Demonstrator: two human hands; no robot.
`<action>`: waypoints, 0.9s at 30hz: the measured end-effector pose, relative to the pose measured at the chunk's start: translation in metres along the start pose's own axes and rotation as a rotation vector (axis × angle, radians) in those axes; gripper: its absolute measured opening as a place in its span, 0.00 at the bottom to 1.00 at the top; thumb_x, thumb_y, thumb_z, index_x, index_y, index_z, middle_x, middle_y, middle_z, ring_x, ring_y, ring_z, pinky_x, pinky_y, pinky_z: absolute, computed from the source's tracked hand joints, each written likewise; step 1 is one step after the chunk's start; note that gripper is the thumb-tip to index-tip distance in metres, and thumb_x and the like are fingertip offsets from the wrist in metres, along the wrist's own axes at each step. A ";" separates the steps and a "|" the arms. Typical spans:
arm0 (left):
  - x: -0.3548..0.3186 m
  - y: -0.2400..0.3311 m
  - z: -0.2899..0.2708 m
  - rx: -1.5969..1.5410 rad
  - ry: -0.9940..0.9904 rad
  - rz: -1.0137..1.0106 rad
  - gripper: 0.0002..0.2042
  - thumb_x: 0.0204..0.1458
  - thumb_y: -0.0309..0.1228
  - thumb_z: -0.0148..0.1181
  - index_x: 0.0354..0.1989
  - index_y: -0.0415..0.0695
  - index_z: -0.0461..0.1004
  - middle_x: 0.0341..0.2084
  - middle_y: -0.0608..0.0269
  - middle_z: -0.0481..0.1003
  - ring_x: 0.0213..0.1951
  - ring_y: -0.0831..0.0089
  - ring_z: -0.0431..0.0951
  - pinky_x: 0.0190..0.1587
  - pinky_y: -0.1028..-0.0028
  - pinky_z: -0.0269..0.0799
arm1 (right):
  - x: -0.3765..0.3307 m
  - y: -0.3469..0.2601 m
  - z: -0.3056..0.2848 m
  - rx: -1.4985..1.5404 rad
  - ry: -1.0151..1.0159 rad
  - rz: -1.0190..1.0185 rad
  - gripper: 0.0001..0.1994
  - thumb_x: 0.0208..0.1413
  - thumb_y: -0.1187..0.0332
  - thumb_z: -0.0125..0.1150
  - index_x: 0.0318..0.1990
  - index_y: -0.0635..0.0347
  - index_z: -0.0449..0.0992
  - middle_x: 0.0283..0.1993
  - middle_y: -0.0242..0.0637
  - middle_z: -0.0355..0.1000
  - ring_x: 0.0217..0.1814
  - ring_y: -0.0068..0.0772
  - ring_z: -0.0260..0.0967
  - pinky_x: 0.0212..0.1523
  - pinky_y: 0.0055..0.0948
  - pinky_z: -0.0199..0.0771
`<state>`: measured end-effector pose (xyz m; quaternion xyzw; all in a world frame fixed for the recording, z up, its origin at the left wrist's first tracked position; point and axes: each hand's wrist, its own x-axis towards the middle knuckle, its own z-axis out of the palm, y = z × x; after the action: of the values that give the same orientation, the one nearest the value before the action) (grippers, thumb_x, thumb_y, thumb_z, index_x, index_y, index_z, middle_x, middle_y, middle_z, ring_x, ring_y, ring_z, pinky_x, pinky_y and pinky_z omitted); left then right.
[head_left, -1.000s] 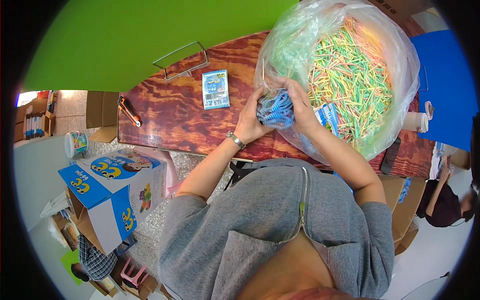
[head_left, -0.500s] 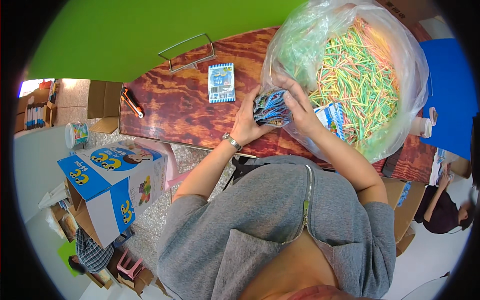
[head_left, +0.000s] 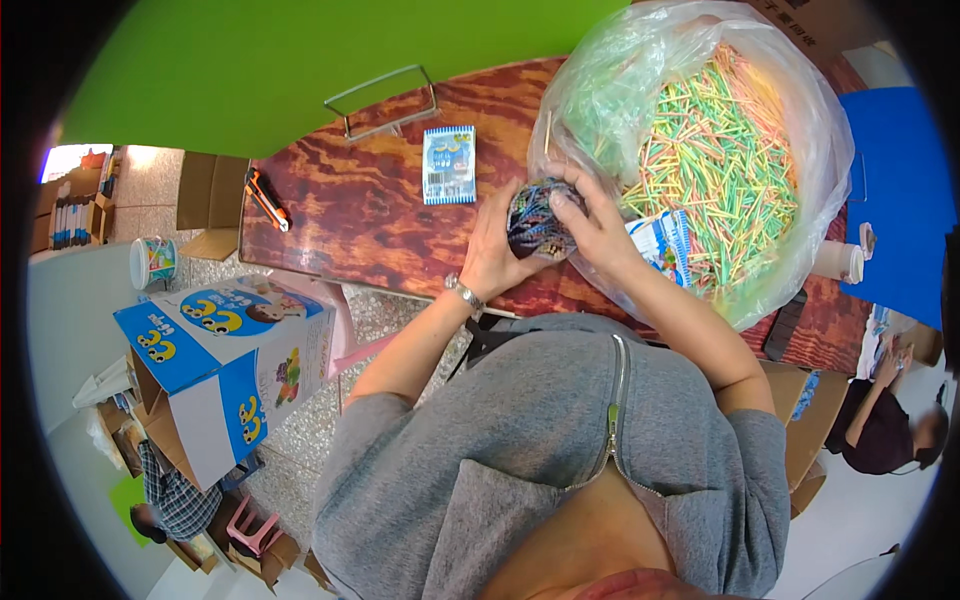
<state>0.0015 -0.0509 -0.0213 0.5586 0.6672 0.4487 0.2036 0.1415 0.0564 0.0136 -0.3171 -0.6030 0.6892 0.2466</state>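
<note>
Between both hands I hold a bunched stack of small blue-edged packets (head_left: pixel 538 222) over the table's front part. My left hand (head_left: pixel 490 238) grips it from the left side, wearing a metal-banded watch (head_left: pixel 463 291). My right hand (head_left: pixel 592 218) closes on it from the right, thumb over the top edges. Right of that hand, a blue-and-white packet (head_left: pixel 660 245) lies at the side of a big clear plastic bag (head_left: pixel 592 98). Inside the bag is a heap of thin yellow, green and pink sticks (head_left: pixel 720 170). Another flat blue-and-white packet (head_left: pixel 450 165) lies alone on the table.
On the reddish wood-grain table (head_left: pixel 360 210) are an orange cutter knife (head_left: pixel 267 200), a metal wire stand (head_left: pixel 385 105), a dark phone-like object (head_left: pixel 785 328) and a pale cup (head_left: pixel 838 260). A printed carton (head_left: pixel 230 350) stands at left. Co-workers (head_left: pixel 885 425) sit on both sides.
My right thumb has shifted along the top of the packet stack, which now looks more tightly bunched and turned edge-up. Both hands stay in nearly the same place.
</note>
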 end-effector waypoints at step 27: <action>-0.017 -0.011 -0.003 -0.107 -0.053 -0.049 0.54 0.31 0.36 0.80 0.67 0.37 0.49 0.58 0.40 0.63 0.60 0.46 0.65 0.61 0.57 0.63 | 0.000 0.002 -0.001 0.131 -0.082 0.026 0.17 0.64 0.67 0.54 0.58 0.63 0.67 0.57 0.36 0.63 0.58 0.28 0.64 0.58 0.28 0.66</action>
<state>-0.0021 -0.0679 -0.0332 0.5418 0.6502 0.4638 0.2618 0.1423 0.0570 0.0117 -0.2794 -0.5621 0.7428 0.2329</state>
